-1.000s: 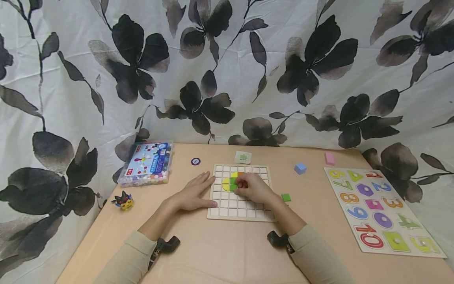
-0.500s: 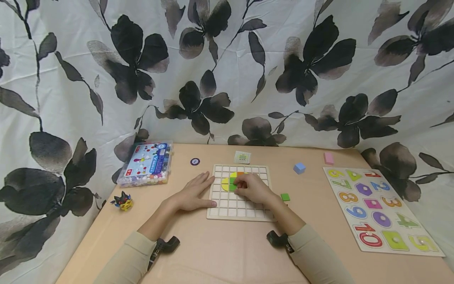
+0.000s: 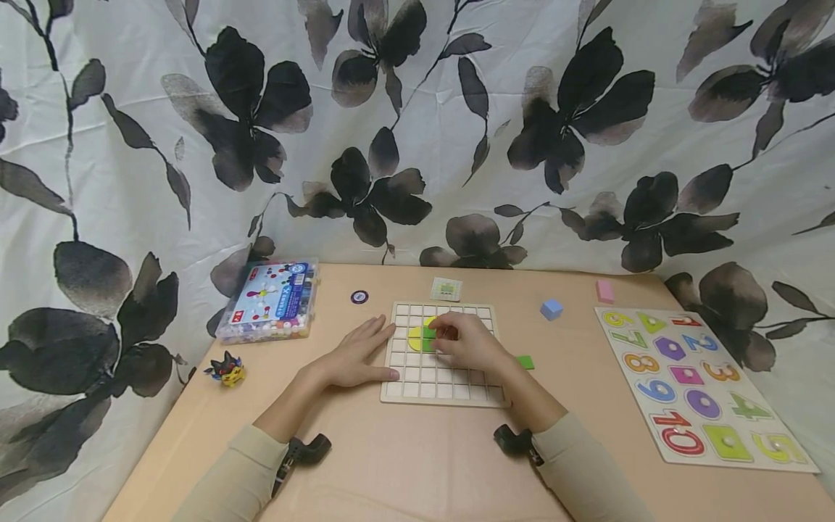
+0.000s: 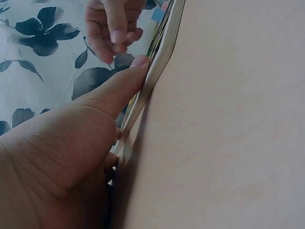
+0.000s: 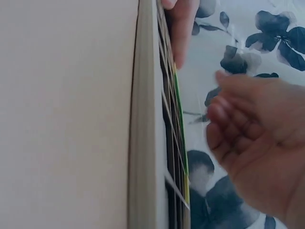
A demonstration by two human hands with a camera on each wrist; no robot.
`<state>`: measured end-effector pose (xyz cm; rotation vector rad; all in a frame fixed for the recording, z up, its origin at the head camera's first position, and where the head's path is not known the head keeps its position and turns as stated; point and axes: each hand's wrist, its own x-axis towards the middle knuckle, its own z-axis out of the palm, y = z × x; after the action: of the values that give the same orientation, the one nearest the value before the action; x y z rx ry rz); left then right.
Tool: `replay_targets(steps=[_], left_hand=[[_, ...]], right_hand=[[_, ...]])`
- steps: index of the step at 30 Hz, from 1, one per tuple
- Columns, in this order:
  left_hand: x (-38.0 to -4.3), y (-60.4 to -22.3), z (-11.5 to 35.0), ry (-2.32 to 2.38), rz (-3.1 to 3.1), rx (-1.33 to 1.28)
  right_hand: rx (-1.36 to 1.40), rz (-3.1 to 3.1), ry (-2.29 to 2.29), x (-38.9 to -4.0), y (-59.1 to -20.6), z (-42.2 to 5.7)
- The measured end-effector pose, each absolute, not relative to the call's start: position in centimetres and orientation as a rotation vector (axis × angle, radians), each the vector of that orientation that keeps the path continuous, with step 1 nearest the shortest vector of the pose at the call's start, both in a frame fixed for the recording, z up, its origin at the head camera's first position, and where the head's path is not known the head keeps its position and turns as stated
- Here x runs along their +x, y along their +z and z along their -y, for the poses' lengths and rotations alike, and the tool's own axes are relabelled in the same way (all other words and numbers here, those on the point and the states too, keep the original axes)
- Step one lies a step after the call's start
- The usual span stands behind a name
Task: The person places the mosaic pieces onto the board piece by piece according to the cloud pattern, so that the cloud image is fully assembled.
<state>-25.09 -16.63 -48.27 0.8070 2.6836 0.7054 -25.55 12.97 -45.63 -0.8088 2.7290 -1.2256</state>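
Fingertips [image 5: 218, 112] of the right hand [image 3: 471, 344] hang loosely curled just above the grid board [image 3: 424, 399], no piece visible between them, near green tiles [image 3: 428, 339] and yellow curved pieces [image 3: 414, 338] resting around the board's middle. The left hand [image 3: 359, 357] lies at the board's left edge, fingers straight and thumb spread wide, apparently steadying it. The step in hand looks like setting coloured pieces on the grid, the right hand seemingly free. The next move would likely call for a light pinch on the loose green tile [image 3: 525, 362], on the table [image 3: 417, 464] just off the board's right edge. A small square card [image 3: 446, 289] lies beyond the board.
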Motion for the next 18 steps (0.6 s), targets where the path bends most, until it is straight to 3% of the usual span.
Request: replay_targets(steps=[18], left_hand=[[-25.0, -48.1, 16.5, 0.704, -2.686, 0.829]], right_hand=[[-0.752, -2.729, -1.33, -24.6, -40.8, -17.9]])
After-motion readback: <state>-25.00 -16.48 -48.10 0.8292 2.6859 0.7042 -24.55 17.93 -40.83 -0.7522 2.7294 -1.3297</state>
